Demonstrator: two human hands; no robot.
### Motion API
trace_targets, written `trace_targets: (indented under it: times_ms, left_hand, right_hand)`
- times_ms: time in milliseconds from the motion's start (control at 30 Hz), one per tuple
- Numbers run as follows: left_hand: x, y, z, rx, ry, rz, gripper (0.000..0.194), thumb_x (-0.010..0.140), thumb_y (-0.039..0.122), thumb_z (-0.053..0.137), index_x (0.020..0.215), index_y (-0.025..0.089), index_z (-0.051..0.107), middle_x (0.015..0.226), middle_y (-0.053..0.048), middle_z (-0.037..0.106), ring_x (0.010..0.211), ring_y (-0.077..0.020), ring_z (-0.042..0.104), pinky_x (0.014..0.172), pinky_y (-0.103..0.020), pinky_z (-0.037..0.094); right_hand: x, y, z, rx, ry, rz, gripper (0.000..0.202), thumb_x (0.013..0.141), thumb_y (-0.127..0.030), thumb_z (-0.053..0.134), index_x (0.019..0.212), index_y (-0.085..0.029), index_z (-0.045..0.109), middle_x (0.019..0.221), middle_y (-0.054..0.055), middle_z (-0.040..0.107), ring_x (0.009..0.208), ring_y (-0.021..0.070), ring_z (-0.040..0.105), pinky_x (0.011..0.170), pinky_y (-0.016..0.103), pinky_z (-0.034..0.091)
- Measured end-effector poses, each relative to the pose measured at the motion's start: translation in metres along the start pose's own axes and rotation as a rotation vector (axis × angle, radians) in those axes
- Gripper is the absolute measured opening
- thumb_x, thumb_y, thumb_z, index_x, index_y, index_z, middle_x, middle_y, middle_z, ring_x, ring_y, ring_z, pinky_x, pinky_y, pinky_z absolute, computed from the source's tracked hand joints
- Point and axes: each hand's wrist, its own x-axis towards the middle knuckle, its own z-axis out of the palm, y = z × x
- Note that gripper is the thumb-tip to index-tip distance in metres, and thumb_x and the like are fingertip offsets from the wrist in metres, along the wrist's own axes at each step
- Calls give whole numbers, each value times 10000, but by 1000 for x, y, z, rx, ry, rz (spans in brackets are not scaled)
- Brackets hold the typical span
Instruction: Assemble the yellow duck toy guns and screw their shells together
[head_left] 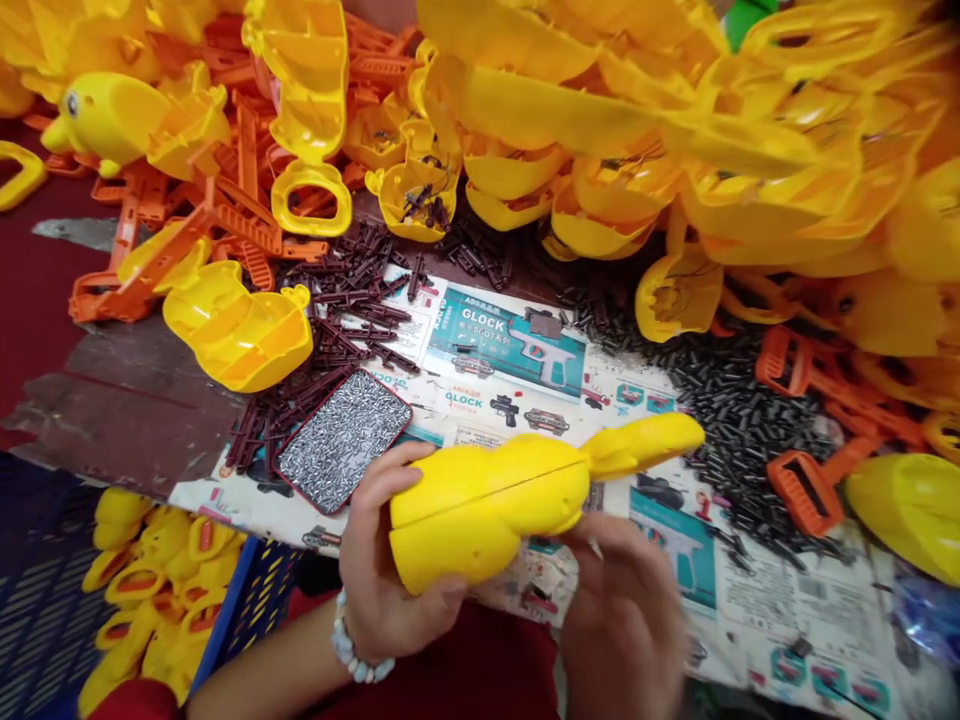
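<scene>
My left hand (397, 590) is closed around a rounded, hollow-looking toy body of bright yellow plastic (487, 500), thumb along its near side and fingers wrapped over its left end. I have it lying on its side above the near middle of the table, its wide end to the left and a slim yellow part pointing right and slightly away from me. A thin dark seam runs lengthwise along the body. My right hand (622, 600) is blurred, just below the toy's right half; I cannot tell whether its fingers touch the plastic or grip anything. A bracelet of pale beads (356, 640) circles my left wrist.

Under the toy spreads a sheet of white and teal printed paper (787, 600). Just left of the toy sits a flat, red-rimmed rectangular tray (388, 388) filled with tiny silver metal pieces (345, 440). Beyond it lie loose dark maroon plastic rods (367, 310), and to the right, a heap of short black pieces (750, 440). Open yellow plastic half shells (750, 150) are piled along the far side, with orange plastic frames (247, 230) at the far left. At the near left, a blue plastic basket (232, 600) holds more yellow pieces (157, 560).
</scene>
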Motion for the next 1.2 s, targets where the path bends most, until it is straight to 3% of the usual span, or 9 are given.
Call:
trace_targets:
  times_ms: [67,167,267,367,467,667,900,1067,1200]
  left_hand:
    - [-10,1,1,-106,-49,-17,455,794,487,611,1113,190,476,1108,-119,507,1041,-249,507,867,-386,451]
    - [-11,5,-1,-345,-292,-240,418,772,550,621,993,215,502,1045,-77,497,927,-209,524,797,-329,474]
    - [3,14,-4,-557,-513,-511,530,858,567,497,1262,242,386,1195,-112,484,971,-219,558,819,-334,493]
    - [16,25,-4,-535,-640,-478,622,913,531,412,1419,217,235,1274,-135,487,1072,-257,549,917,-360,464]
    - [19,31,-2,-373,-617,-349,557,939,473,378,1419,205,287,1331,-120,469,1163,-283,500,990,-375,415]
    - [14,27,-4,-291,-568,-210,512,937,431,406,1404,237,324,1379,-88,453,1224,-285,469,1027,-365,390]
    - [16,27,-6,-233,-575,-155,520,944,375,416,1433,290,259,1403,-62,435,1261,-265,444,1065,-363,360]
    - [17,30,0,-244,-604,-128,573,941,436,350,1447,229,174,1430,-127,362,1294,-314,385,1087,-438,312]
    - [18,24,3,-434,-634,-243,854,735,592,635,1394,188,270,1345,-158,427,1192,-361,468,1037,-489,357]
  right_hand:
    - [9,3,6,129,36,121,473,1003,-394,398,1410,-238,215,1334,112,361,1154,256,470,831,330,520]
    - [12,-7,7,313,-124,201,664,948,-463,490,1440,-222,116,1374,128,331,1171,288,471,853,338,533]
    - [8,-21,1,260,-314,156,588,963,-427,486,1423,-239,173,1439,98,230,1263,286,369,975,343,474]
    - [8,-28,-4,153,-356,106,570,980,-472,453,1436,-243,200,1448,55,219,1302,264,308,981,281,471]
    - [12,-29,-4,124,-348,108,577,966,-478,493,1433,-265,229,1420,35,280,1288,244,335,1001,265,453]
    - [8,-21,0,213,-242,171,543,935,-479,551,1394,-329,301,1364,45,353,1243,271,390,1085,418,345]
    - [7,-24,-2,276,-275,222,571,932,-504,544,1397,-274,304,1335,91,381,1205,299,429,1015,436,421]
    - [8,-40,1,-4,-266,139,576,984,-501,396,1445,-204,220,1412,100,267,1277,312,326,1045,424,396]
    - [10,-32,1,-179,-328,31,686,979,-567,333,1466,-134,119,1373,158,305,1179,325,429,937,395,475]
